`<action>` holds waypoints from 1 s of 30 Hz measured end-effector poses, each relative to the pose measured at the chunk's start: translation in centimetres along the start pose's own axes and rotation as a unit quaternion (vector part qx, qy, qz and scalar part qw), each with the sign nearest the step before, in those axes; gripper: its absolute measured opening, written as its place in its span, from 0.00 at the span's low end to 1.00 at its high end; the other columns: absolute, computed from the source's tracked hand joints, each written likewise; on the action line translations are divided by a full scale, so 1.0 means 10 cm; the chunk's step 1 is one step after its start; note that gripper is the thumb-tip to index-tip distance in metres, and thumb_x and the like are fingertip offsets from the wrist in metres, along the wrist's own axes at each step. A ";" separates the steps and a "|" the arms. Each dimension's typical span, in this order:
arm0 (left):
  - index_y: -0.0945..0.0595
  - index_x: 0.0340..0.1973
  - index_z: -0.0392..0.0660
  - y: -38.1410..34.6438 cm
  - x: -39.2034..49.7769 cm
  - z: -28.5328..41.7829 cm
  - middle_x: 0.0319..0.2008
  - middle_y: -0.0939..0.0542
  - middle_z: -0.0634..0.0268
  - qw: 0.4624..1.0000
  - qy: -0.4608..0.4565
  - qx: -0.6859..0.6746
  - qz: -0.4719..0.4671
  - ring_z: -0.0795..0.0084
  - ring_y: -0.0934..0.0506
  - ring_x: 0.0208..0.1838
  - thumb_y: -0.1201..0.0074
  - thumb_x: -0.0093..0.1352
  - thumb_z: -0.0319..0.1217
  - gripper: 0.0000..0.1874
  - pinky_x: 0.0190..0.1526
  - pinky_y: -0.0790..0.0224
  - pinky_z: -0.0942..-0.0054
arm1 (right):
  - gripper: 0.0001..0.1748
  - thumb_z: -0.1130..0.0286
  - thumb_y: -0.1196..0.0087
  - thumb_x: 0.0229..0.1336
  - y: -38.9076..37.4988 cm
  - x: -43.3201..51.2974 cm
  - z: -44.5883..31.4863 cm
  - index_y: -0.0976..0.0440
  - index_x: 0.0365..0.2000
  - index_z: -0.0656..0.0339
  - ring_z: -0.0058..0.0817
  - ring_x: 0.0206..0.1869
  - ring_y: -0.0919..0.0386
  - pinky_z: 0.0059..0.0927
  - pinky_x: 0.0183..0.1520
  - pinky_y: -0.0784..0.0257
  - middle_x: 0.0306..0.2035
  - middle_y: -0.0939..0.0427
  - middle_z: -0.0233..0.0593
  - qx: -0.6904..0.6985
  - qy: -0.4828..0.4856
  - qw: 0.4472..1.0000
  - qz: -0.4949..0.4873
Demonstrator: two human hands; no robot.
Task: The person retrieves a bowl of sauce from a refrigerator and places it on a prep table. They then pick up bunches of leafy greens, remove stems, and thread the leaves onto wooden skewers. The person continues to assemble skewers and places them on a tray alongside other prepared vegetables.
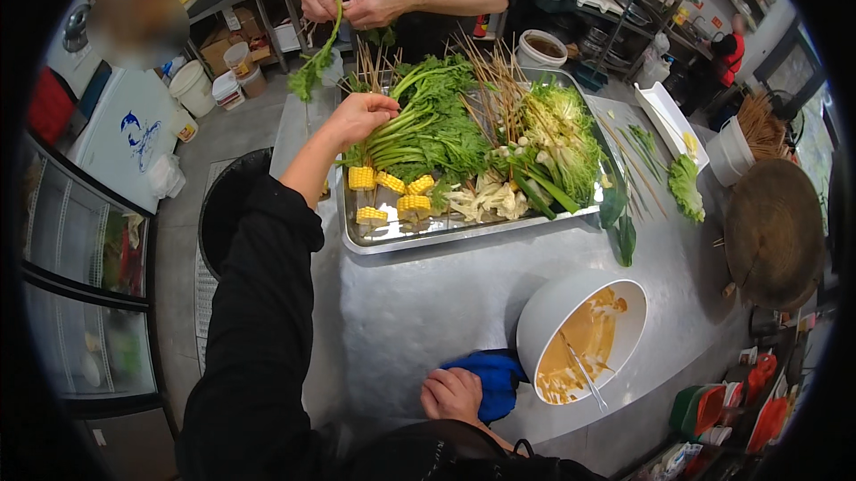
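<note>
My left hand (361,121) reaches over the stem ends of a heap of leafy greens (435,120) in a steel tray (408,243). Its fingertips are close together at the stems; whether they pinch one is hard to see. Several corn pieces (362,178) and cauliflower florets (491,200) lie along the tray's near side. Skewered pale leafy vegetables (562,123) fill its right part. Low on the steel table (428,307), my right hand (455,393) rests with curled fingers against a blue cloth (491,377). Beside the cloth leans a tilted white bowl (582,334) with orange-brown sauce and a spoon (583,374).
Across the table a co-worker's hands (354,5) hold a leafy stem (328,56). At right stand a round wooden chopping block (772,233), a white bucket of skewers (732,150) and a white tray (672,120). A black bin (231,207) is left of the table.
</note>
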State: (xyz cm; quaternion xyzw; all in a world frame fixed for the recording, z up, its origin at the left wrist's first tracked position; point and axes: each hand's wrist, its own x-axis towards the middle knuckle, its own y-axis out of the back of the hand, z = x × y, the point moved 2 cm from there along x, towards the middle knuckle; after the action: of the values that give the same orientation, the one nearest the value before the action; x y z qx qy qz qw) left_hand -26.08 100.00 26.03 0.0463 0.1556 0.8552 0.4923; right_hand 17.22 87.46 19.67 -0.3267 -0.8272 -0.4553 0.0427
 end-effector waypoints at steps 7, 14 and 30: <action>0.23 0.44 0.37 0.20 0.01 -0.27 0.35 0.21 0.65 0.994 -0.007 0.027 0.110 0.77 0.24 0.36 0.52 0.62 0.22 0.14 0.39 0.32 0.77 | 0.09 0.72 0.41 0.32 -0.01 -0.02 0.00 0.25 0.22 0.53 0.27 0.33 0.28 0.29 0.36 0.38 0.30 0.26 0.24 -0.003 -0.009 1.000 -0.008; 0.23 0.43 0.39 0.16 -0.09 -0.44 0.32 0.21 0.59 0.969 0.038 0.226 0.094 0.70 0.24 0.31 0.48 0.58 0.28 0.17 0.35 0.32 0.71 | 0.10 0.72 0.39 0.30 -0.03 -0.03 0.06 0.26 0.21 0.54 0.29 0.29 0.28 0.32 0.30 0.36 0.30 0.26 0.27 0.031 0.022 0.999 -0.003; 0.22 0.36 0.41 0.01 -0.40 0.03 0.34 0.22 0.51 0.904 -0.079 0.396 0.138 0.53 0.25 0.40 0.42 0.53 0.33 0.16 0.40 0.32 0.63 | 0.08 0.72 0.41 0.32 -0.01 -0.05 0.02 0.26 0.22 0.54 0.28 0.35 0.29 0.31 0.35 0.37 0.32 0.27 0.26 -0.006 0.014 1.000 0.005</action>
State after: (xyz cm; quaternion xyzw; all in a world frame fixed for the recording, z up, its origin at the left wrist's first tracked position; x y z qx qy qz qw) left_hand -24.05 96.55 26.63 0.3260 0.4344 0.7760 0.3207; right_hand 17.63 87.32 19.25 -0.3250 -0.8221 -0.4643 0.0546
